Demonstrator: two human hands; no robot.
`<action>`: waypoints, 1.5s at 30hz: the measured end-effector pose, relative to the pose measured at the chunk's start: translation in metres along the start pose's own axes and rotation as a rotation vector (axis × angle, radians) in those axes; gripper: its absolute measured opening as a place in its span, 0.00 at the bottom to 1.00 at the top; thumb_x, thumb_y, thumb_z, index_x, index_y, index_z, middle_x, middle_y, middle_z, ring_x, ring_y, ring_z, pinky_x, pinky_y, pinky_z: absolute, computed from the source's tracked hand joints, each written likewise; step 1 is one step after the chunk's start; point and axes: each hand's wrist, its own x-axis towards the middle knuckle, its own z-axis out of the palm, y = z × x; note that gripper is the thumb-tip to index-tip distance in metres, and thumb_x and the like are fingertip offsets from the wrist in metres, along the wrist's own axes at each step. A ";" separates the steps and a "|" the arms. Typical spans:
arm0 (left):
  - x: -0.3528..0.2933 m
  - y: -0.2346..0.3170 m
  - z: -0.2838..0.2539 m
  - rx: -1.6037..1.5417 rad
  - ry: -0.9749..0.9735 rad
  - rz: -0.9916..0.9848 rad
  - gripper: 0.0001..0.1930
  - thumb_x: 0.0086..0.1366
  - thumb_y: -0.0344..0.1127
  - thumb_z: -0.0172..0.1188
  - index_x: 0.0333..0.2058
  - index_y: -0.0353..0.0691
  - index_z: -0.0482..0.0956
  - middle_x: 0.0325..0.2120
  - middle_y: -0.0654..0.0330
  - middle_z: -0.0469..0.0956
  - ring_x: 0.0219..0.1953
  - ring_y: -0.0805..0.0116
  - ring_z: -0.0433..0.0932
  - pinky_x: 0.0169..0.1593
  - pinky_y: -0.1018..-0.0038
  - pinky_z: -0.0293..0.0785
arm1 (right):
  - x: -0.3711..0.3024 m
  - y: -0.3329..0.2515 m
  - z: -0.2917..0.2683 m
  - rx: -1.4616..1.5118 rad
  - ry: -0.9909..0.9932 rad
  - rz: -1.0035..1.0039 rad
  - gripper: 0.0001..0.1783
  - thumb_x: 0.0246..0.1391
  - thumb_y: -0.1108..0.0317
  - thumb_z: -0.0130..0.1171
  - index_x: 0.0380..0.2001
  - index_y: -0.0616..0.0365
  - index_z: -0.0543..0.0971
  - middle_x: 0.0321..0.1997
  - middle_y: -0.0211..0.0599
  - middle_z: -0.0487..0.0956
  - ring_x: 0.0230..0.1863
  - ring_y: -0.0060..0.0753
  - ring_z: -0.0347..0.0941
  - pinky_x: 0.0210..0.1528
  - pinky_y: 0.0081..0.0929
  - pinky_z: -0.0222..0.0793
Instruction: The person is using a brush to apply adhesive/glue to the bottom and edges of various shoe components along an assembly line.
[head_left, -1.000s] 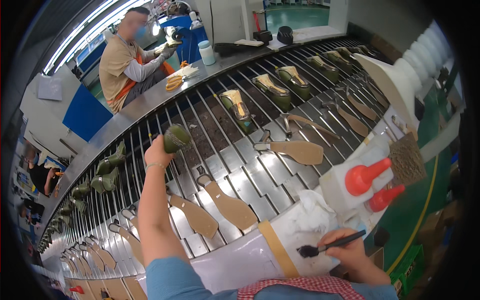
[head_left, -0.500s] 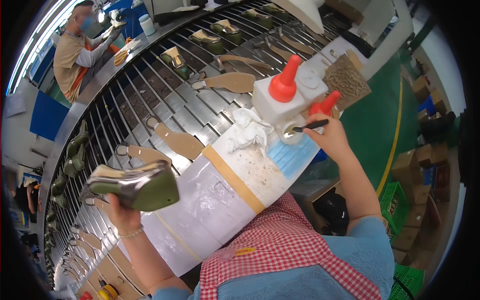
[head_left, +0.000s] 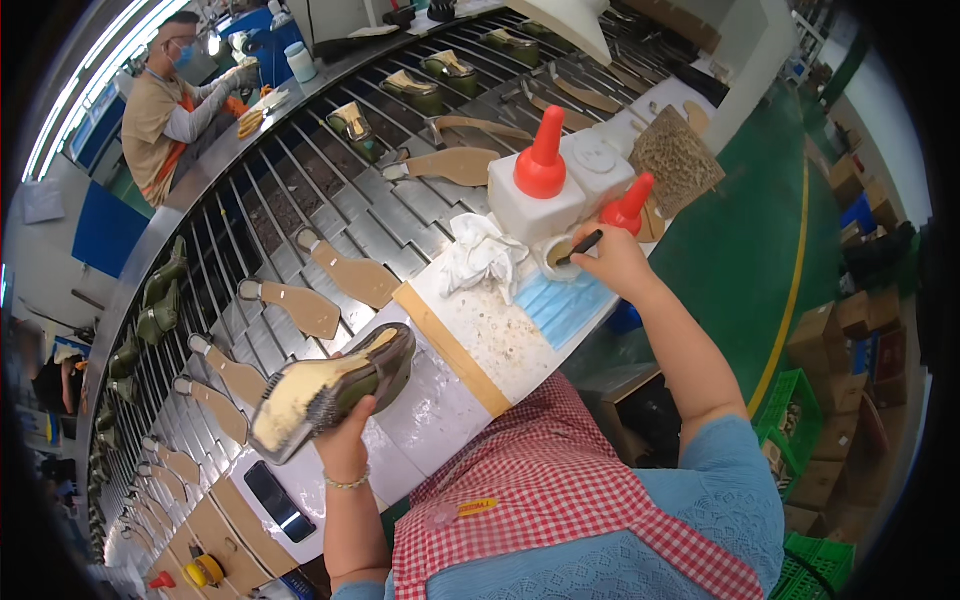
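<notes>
My left hand [head_left: 347, 442] grips a green shoe upper on a last [head_left: 385, 375] from below, its pale underside turned up and its heel end toward the far right. In my right hand [head_left: 612, 262] is a black-handled brush [head_left: 586, 243], pinched between thumb and fingers. The brush's lower end is inside a small white jar [head_left: 550, 262], where its tip is hidden. Beside the jar lie a crumpled white cloth [head_left: 482, 258] and a blue face mask [head_left: 565, 305]. Behind it stands a white square container [head_left: 530, 205] with a red cone cap [head_left: 542, 160].
A roller conveyor [head_left: 285, 215] curves past the white worktop [head_left: 500, 345], carrying tan insoles [head_left: 350, 275] and several green shoe uppers [head_left: 450, 72]. A phone [head_left: 278, 500] lies near my left forearm. Across the conveyor sits a person [head_left: 160, 125]. Green crates [head_left: 790, 420] stand at right.
My left hand has brought the shoe upper right and nearer, turning its underside up. The brush is now dipped lower into the jar and held more upright.
</notes>
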 end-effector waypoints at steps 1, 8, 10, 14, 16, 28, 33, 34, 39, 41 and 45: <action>0.000 -0.008 0.006 0.038 -0.020 0.062 0.39 0.46 0.26 0.72 0.56 0.35 0.62 0.54 0.53 0.68 0.55 0.60 0.69 0.60 0.65 0.66 | 0.002 0.006 0.003 0.017 -0.039 0.007 0.11 0.40 0.72 0.65 0.31 0.60 0.77 0.30 0.40 0.80 0.35 0.38 0.77 0.39 0.31 0.70; -0.015 -0.028 0.032 0.421 -0.072 0.345 0.43 0.41 0.45 0.77 0.53 0.36 0.63 0.51 0.55 0.68 0.54 0.65 0.69 0.58 0.68 0.66 | -0.006 0.039 -0.002 0.711 -0.033 0.281 0.10 0.46 0.70 0.65 0.32 0.59 0.77 0.30 0.32 0.78 0.36 0.27 0.76 0.35 0.24 0.70; -0.025 -0.025 0.040 0.383 -0.058 0.340 0.42 0.41 0.43 0.78 0.53 0.36 0.64 0.51 0.55 0.68 0.54 0.65 0.69 0.57 0.69 0.67 | -0.013 0.040 0.003 0.926 -0.011 0.422 0.11 0.47 0.67 0.66 0.33 0.58 0.77 0.30 0.32 0.78 0.36 0.28 0.76 0.36 0.24 0.70; -0.038 -0.028 0.045 0.011 0.030 0.056 0.33 0.49 0.30 0.70 0.52 0.35 0.63 0.51 0.51 0.68 0.54 0.60 0.71 0.56 0.67 0.71 | -0.016 0.069 0.022 1.354 -0.017 0.758 0.13 0.50 0.61 0.66 0.34 0.56 0.77 0.30 0.31 0.78 0.34 0.28 0.77 0.34 0.24 0.72; -0.042 -0.053 0.033 -0.061 0.014 0.204 0.26 0.56 0.20 0.60 0.52 0.35 0.61 0.52 0.47 0.67 0.52 0.55 0.72 0.55 0.63 0.73 | -0.014 0.076 0.035 1.408 0.021 0.846 0.13 0.51 0.59 0.65 0.33 0.55 0.77 0.29 0.32 0.78 0.33 0.29 0.77 0.32 0.23 0.72; -0.051 -0.079 0.046 0.480 -0.170 0.580 0.41 0.44 0.24 0.73 0.55 0.40 0.56 0.56 0.46 0.59 0.62 0.53 0.59 0.62 0.62 0.62 | -0.087 -0.052 0.004 1.486 -0.198 0.183 0.09 0.56 0.67 0.57 0.36 0.60 0.73 0.37 0.41 0.79 0.41 0.32 0.76 0.47 0.29 0.72; -0.057 -0.080 0.045 0.507 -0.164 0.566 0.42 0.44 0.24 0.73 0.55 0.40 0.55 0.56 0.46 0.59 0.62 0.53 0.60 0.61 0.63 0.63 | -0.129 -0.121 0.023 1.252 -0.450 0.037 0.12 0.46 0.79 0.63 0.35 0.64 0.74 0.38 0.44 0.79 0.42 0.29 0.76 0.46 0.25 0.71; -0.059 -0.082 0.048 0.410 -0.089 0.549 0.33 0.48 0.26 0.70 0.51 0.38 0.60 0.54 0.45 0.64 0.60 0.49 0.63 0.60 0.61 0.64 | -0.130 -0.121 0.027 1.254 -0.450 0.042 0.12 0.46 0.79 0.63 0.35 0.64 0.74 0.38 0.44 0.79 0.42 0.29 0.76 0.46 0.25 0.71; -0.060 -0.076 0.049 0.354 -0.040 0.565 0.26 0.51 0.26 0.67 0.47 0.34 0.65 0.52 0.43 0.68 0.58 0.45 0.65 0.58 0.59 0.65 | -0.137 -0.127 0.036 0.849 -0.460 -0.229 0.10 0.43 0.77 0.66 0.30 0.62 0.77 0.36 0.41 0.80 0.37 0.27 0.77 0.39 0.24 0.72; -0.060 -0.078 0.050 0.339 -0.037 0.566 0.26 0.50 0.27 0.68 0.47 0.34 0.65 0.52 0.43 0.68 0.58 0.45 0.65 0.58 0.60 0.65 | -0.136 -0.130 0.035 0.767 -0.384 -0.317 0.10 0.42 0.76 0.67 0.30 0.62 0.77 0.35 0.41 0.80 0.37 0.30 0.77 0.38 0.25 0.72; -0.061 -0.071 0.044 0.401 -0.170 0.503 0.31 0.53 0.22 0.63 0.54 0.42 0.57 0.58 0.48 0.58 0.61 0.56 0.61 0.59 0.64 0.67 | -0.137 -0.137 0.030 0.680 -0.405 -0.468 0.11 0.40 0.75 0.68 0.28 0.61 0.77 0.32 0.42 0.79 0.35 0.37 0.78 0.36 0.27 0.72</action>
